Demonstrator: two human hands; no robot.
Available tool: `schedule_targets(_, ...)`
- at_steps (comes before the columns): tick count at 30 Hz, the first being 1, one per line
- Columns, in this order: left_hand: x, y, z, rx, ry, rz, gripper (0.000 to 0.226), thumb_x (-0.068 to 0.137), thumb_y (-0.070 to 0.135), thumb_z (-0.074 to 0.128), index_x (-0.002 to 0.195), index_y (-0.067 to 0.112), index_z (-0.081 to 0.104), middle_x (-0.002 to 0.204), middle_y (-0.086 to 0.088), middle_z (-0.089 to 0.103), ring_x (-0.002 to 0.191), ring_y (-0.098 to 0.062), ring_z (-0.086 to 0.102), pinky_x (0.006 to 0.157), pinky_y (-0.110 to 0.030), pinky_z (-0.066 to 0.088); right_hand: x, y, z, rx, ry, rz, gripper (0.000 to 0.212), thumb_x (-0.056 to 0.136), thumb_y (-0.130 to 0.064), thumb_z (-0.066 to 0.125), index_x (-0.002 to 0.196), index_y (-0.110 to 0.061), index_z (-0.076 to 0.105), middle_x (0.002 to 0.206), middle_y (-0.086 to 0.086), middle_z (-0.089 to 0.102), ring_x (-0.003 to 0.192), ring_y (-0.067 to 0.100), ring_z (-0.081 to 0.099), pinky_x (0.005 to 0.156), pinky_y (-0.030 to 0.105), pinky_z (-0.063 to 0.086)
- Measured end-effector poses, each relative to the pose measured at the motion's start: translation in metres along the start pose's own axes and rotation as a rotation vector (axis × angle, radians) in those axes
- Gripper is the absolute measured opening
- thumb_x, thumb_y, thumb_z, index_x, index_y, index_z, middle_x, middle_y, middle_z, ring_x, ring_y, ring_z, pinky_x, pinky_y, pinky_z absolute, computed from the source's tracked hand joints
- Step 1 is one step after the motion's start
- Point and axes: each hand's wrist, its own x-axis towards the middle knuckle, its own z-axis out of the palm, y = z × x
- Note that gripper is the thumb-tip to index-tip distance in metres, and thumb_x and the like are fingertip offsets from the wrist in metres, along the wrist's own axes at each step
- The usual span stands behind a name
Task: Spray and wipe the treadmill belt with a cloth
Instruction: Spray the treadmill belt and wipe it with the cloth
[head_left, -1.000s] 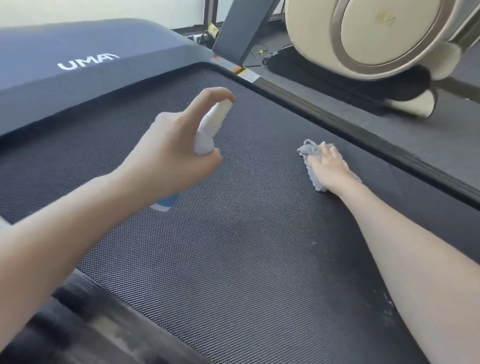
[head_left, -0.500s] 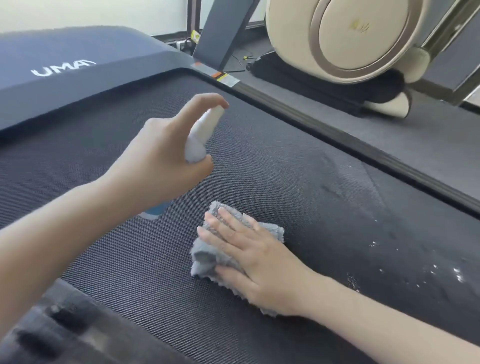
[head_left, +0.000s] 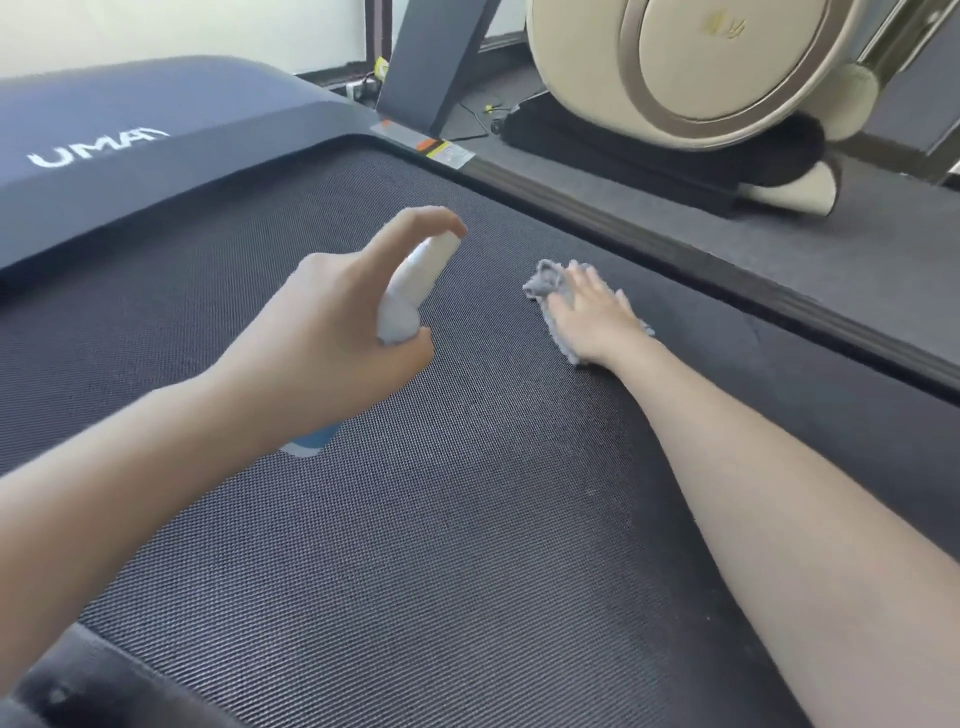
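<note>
My right hand (head_left: 592, 312), fingers flat, had pushed the cloth (head_left: 545, 285) back up the belt (head_left: 467, 519). My left hand (head_left: 332, 338) stayed clamped on the spray bottle (head_left: 415, 280); I judged wiping mid-pass.

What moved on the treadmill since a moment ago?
The right hand slid the cloth away across the belt, toward the side rail. It stays flat on the cloth. The left hand still grips the spray bottle, finger on top.
</note>
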Motion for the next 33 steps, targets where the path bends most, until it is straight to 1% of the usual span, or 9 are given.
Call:
schedule_targets(2,0.001,-0.002,-0.002,0.004,0.001,0.000,0.062,0.075,0.009,0.063,0.126,0.038,0.043,0.058,-0.001,0.056,0.067,-0.010,0.052,0.058,-0.021,0.041,0.001,-0.002,-0.003,0.008,-0.009,0.026,0.055,0.101,-0.035,0.015,0.151,-0.019,0.000,0.160,-0.003,-0.005,0.146,0.011,-0.009,0.119,0.041,-0.004)
schedule_targets(5,-0.002,-0.001,-0.006,0.003,0.011,-0.021,0.061,0.076,0.010,0.062,0.126,0.039,0.043,0.058,-0.001,0.055,0.067,-0.011,0.052,0.056,-0.024,0.043,-0.017,-0.003,-0.003,0.023,-0.048,-0.034,0.055,0.101,-0.033,0.017,0.151,-0.019,-0.001,0.160,-0.004,-0.007,0.145,0.010,-0.011,0.119,0.039,-0.005)
schedule_targets(10,-0.004,0.003,-0.009,-0.003,0.012,0.001,0.061,0.076,0.009,0.063,0.127,0.037,0.043,0.059,-0.001,0.055,0.067,-0.010,0.052,0.055,-0.018,0.039,-0.104,0.003,0.002,0.104,-0.069,-0.280,0.054,0.102,-0.033,0.028,0.149,-0.031,0.001,0.157,-0.015,-0.008,0.142,0.001,-0.015,0.118,0.034,-0.008)
schedule_targets(13,-0.003,0.005,-0.008,-0.018,0.021,0.015,0.062,0.075,0.009,0.063,0.127,0.036,0.043,0.061,-0.002,0.057,0.069,-0.008,0.052,0.058,-0.018,0.041,-0.164,0.001,0.006,0.125,-0.105,-0.451,0.054,0.098,-0.047,0.026,0.142,-0.041,-0.005,0.146,-0.030,-0.019,0.135,-0.010,-0.025,0.115,0.024,-0.014)
schedule_targets(15,-0.002,0.007,-0.005,-0.022,0.017,0.030,0.062,0.075,0.009,0.063,0.127,0.036,0.043,0.060,0.000,0.058,0.069,-0.006,0.053,0.056,-0.015,0.039,-0.178,0.003,0.011,0.112,-0.109,-0.509,0.054,0.099,-0.046,0.026,0.146,-0.042,0.000,0.150,-0.029,-0.015,0.136,-0.011,-0.023,0.114,0.024,-0.015)
schedule_targets(20,0.002,0.007,0.003,-0.009,0.008,0.049,0.063,0.073,0.008,0.062,0.128,0.033,0.045,0.054,0.005,0.051,0.069,-0.002,0.053,0.056,-0.008,0.038,-0.134,-0.006,0.009,0.111,-0.055,-0.458,0.052,0.100,-0.041,0.023,0.147,-0.039,0.002,0.152,-0.024,-0.009,0.140,-0.006,-0.015,0.117,0.030,-0.010)
schedule_targets(24,0.002,0.008,0.005,-0.025,-0.009,0.033,0.062,0.074,0.007,0.061,0.127,0.035,0.044,0.054,0.005,0.054,0.065,-0.001,0.053,0.054,-0.008,0.038,-0.058,-0.022,0.006,0.061,-0.027,-0.281,0.052,0.102,-0.037,0.021,0.151,-0.031,0.006,0.159,-0.010,-0.004,0.145,0.005,-0.010,0.118,0.038,-0.008)
schedule_targets(29,0.003,0.006,-0.002,-0.013,0.001,0.029,0.060,0.076,0.010,0.061,0.126,0.038,0.044,0.053,0.004,0.049,0.062,-0.002,0.050,0.054,-0.010,0.037,0.012,-0.042,0.005,0.000,-0.009,-0.040,0.053,0.101,-0.036,0.013,0.151,-0.025,0.001,0.160,-0.005,-0.007,0.146,0.012,-0.010,0.118,0.043,-0.006)
schedule_targets(33,0.002,0.002,-0.013,0.005,0.021,0.028,0.061,0.076,0.008,0.061,0.127,0.037,0.044,0.054,0.002,0.049,0.063,-0.005,0.050,0.055,-0.012,0.038,0.000,-0.046,0.009,-0.016,0.006,-0.113,0.054,0.101,-0.034,0.017,0.151,-0.024,0.001,0.160,-0.004,-0.005,0.146,0.012,-0.009,0.118,0.041,-0.004)
